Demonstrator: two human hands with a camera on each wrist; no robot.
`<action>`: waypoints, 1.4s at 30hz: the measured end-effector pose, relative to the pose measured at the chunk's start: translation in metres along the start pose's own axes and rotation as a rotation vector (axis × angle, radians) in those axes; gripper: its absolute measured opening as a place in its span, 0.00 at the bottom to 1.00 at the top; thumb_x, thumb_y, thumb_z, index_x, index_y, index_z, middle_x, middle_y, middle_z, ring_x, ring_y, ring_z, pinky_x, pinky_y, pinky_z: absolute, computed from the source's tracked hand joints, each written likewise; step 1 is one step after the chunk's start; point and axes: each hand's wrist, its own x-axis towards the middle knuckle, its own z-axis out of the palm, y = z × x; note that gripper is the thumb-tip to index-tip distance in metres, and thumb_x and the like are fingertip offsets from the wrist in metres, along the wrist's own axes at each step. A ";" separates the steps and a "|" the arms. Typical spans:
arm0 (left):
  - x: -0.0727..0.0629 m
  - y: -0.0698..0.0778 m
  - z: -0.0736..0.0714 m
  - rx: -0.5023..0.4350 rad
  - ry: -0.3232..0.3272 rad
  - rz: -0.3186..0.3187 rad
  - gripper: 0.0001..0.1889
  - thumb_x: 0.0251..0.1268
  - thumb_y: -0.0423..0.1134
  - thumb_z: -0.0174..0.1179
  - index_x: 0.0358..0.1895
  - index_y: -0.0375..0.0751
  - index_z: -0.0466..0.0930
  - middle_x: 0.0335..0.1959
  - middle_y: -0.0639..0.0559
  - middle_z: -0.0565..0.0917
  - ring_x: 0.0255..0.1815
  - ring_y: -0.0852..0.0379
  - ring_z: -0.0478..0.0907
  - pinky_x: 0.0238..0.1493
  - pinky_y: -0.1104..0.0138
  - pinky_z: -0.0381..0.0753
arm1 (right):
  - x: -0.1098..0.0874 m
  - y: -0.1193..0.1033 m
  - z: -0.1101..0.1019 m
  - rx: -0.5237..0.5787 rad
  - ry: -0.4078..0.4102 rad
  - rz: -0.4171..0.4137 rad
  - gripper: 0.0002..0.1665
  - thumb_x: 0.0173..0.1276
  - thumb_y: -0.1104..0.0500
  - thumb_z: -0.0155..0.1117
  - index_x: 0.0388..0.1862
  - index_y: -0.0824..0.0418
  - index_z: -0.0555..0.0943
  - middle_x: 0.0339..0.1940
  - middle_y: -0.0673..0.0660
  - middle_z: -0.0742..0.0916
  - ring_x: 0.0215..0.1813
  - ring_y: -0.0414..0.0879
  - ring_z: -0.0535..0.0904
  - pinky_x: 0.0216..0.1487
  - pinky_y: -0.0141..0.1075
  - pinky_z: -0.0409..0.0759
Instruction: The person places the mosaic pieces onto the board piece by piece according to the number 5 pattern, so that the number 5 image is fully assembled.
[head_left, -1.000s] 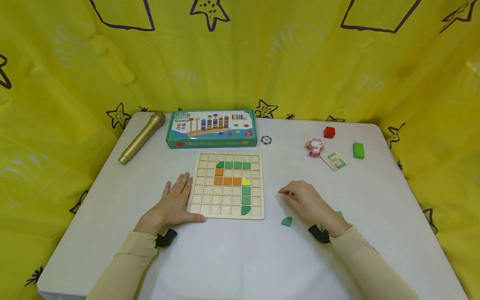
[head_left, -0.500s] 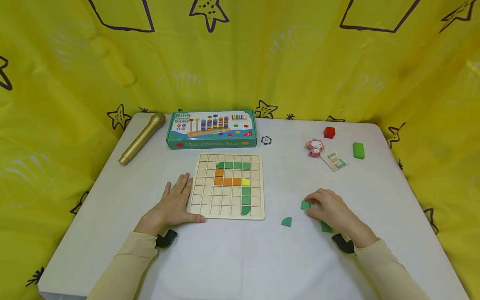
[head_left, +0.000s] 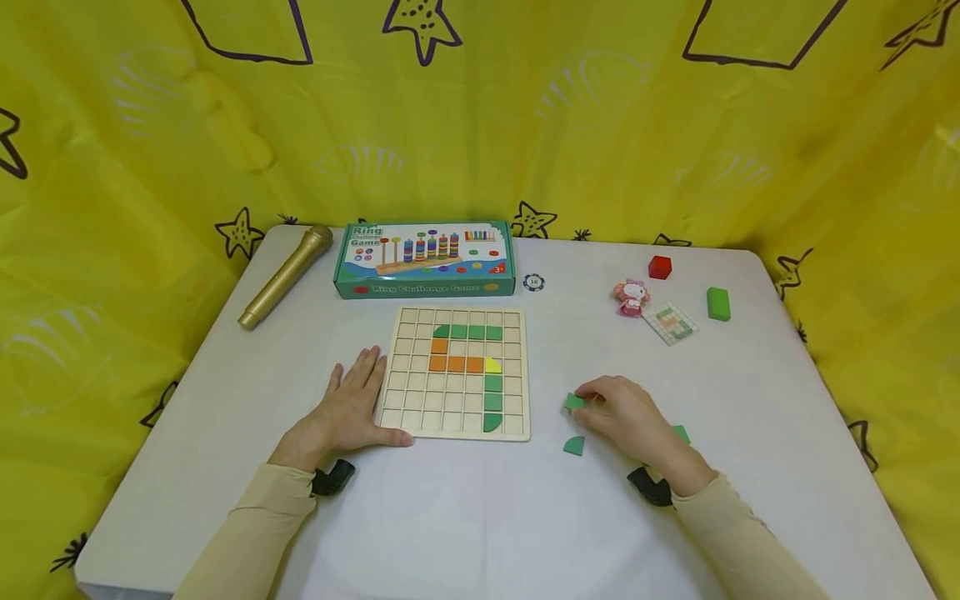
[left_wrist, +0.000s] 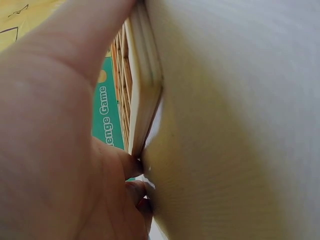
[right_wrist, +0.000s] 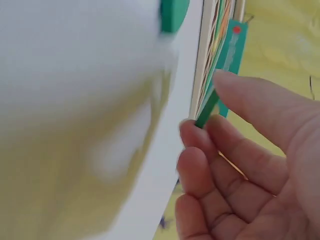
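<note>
A square wooden grid board [head_left: 450, 422] lies mid-table, with green, orange and yellow flat tiles set in some of its cells. My left hand [head_left: 347, 414] rests flat at the board's left side, fingers straight, thumb along its near-left corner. To the right of the board, my right hand [head_left: 626, 417] pinches a green square tile [head_left: 573, 402] between thumb and fingers; the right wrist view shows this tile [right_wrist: 207, 109] edge-on. Just below it on the table lies a green quarter-round tile [head_left: 573, 446]. Another green tile [head_left: 681, 433] is partly hidden behind the right wrist.
A ring game box [head_left: 424, 260] stands behind the board, with a gold microphone [head_left: 285, 277] to its left and a poker chip [head_left: 534, 282] to its right. At the right lie a pink figurine [head_left: 631, 297], pattern card [head_left: 671, 324], red block [head_left: 660, 267] and green block [head_left: 718, 304].
My right hand first moved right and took hold of a green square tile, then carried it left towards the board. The left hand has stayed in place.
</note>
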 end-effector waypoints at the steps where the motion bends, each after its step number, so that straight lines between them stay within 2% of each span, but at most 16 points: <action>1: 0.000 0.000 0.000 0.001 0.001 0.000 0.73 0.38 0.78 0.64 0.75 0.25 0.43 0.78 0.34 0.40 0.77 0.38 0.35 0.69 0.39 0.33 | 0.003 -0.005 0.004 0.015 -0.005 -0.006 0.12 0.60 0.60 0.73 0.43 0.62 0.85 0.36 0.49 0.84 0.40 0.46 0.75 0.42 0.43 0.75; 6: 0.000 -0.001 0.001 0.007 0.002 0.004 0.73 0.38 0.79 0.63 0.75 0.25 0.43 0.78 0.34 0.39 0.77 0.38 0.34 0.69 0.38 0.33 | 0.018 -0.029 0.024 0.032 -0.047 -0.065 0.09 0.61 0.58 0.74 0.39 0.58 0.85 0.35 0.47 0.83 0.37 0.43 0.73 0.40 0.38 0.74; 13: 0.000 0.000 0.001 -0.003 0.000 0.000 0.73 0.37 0.79 0.64 0.75 0.25 0.43 0.78 0.33 0.40 0.77 0.38 0.34 0.69 0.39 0.33 | 0.037 -0.058 0.049 -0.010 -0.074 -0.258 0.07 0.59 0.58 0.75 0.32 0.57 0.84 0.32 0.46 0.84 0.37 0.43 0.75 0.42 0.38 0.74; 19: -0.001 0.001 0.001 -0.003 0.002 -0.006 0.72 0.37 0.78 0.64 0.75 0.25 0.43 0.78 0.33 0.40 0.77 0.38 0.35 0.69 0.39 0.33 | 0.049 -0.074 0.068 -0.105 -0.071 -0.393 0.07 0.59 0.57 0.75 0.31 0.56 0.84 0.29 0.46 0.84 0.37 0.41 0.76 0.43 0.39 0.75; 22: -0.001 0.000 0.002 -0.001 -0.001 -0.009 0.72 0.37 0.78 0.64 0.75 0.26 0.43 0.78 0.33 0.41 0.77 0.38 0.35 0.69 0.39 0.33 | 0.051 -0.080 0.073 -0.129 -0.082 -0.417 0.06 0.59 0.57 0.74 0.31 0.56 0.85 0.29 0.45 0.84 0.37 0.42 0.76 0.42 0.38 0.74; 27: -0.001 0.001 0.001 0.002 -0.001 -0.007 0.73 0.37 0.79 0.63 0.76 0.26 0.43 0.78 0.34 0.40 0.77 0.38 0.35 0.69 0.39 0.33 | 0.052 -0.085 0.076 -0.149 -0.095 -0.413 0.06 0.58 0.57 0.75 0.31 0.55 0.85 0.30 0.45 0.84 0.38 0.43 0.75 0.43 0.39 0.74; 36: -0.001 0.001 0.000 -0.008 0.004 0.000 0.73 0.37 0.78 0.64 0.75 0.25 0.43 0.78 0.33 0.40 0.77 0.38 0.35 0.69 0.39 0.33 | 0.050 -0.084 0.078 -0.219 -0.070 -0.469 0.04 0.58 0.57 0.76 0.30 0.52 0.87 0.33 0.45 0.84 0.42 0.45 0.75 0.40 0.37 0.72; 42: -0.001 0.001 0.000 -0.008 0.004 -0.006 0.72 0.37 0.78 0.64 0.75 0.25 0.43 0.78 0.33 0.41 0.77 0.38 0.35 0.69 0.39 0.33 | 0.043 -0.081 0.071 -0.169 -0.079 -0.463 0.05 0.62 0.58 0.73 0.36 0.55 0.89 0.39 0.49 0.83 0.45 0.46 0.74 0.44 0.40 0.73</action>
